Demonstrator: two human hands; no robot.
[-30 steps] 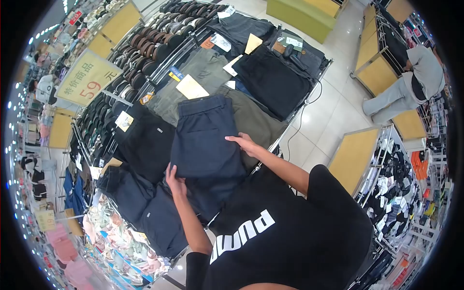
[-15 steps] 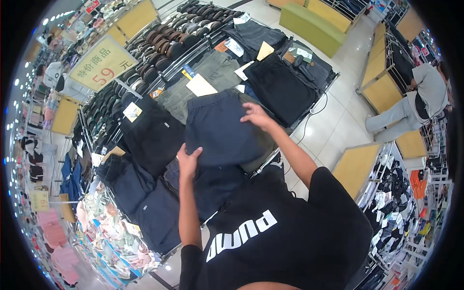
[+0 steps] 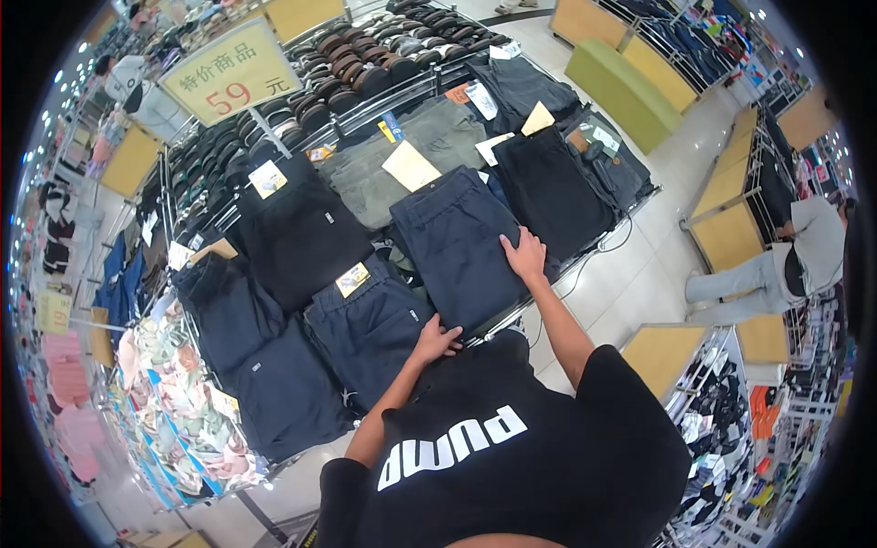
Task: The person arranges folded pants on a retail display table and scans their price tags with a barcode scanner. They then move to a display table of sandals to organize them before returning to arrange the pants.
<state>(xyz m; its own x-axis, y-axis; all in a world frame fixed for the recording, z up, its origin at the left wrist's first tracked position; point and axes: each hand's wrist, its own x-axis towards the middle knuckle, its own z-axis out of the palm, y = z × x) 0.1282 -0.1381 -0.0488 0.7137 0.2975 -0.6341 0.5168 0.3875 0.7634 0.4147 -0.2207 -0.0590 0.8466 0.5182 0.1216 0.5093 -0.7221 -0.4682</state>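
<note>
Folded dark navy trousers point(image 3: 457, 247) lie on the display stand, their waistband toward the far side. My right hand point(image 3: 525, 256) rests on their right edge with its fingers spread. At their near left corner is my left hand point(image 3: 438, 341), fingers apart and touching or close to the hem. Left of this pair lie navy trousers point(image 3: 370, 315) with a tag at the waistband. Black trousers point(image 3: 553, 187) lie to the right, and olive trousers point(image 3: 411, 146) lie beyond under a cream tag point(image 3: 411, 165).
A yellow price sign point(image 3: 230, 73) stands over the stand's far left. Rows of shoes point(image 3: 365, 64) fill the rack behind. A green bench point(image 3: 626, 96) is at the far right, and another person point(image 3: 813, 247) stands right of the aisle. A bin of pale garments point(image 3: 183, 411) adjoins on the left.
The navy trousers have come down onto the stand, farther right and flatter. My left hand moved toward me to their near corner, uncovering the tagged pair; my right hand slid lower along the edge.
</note>
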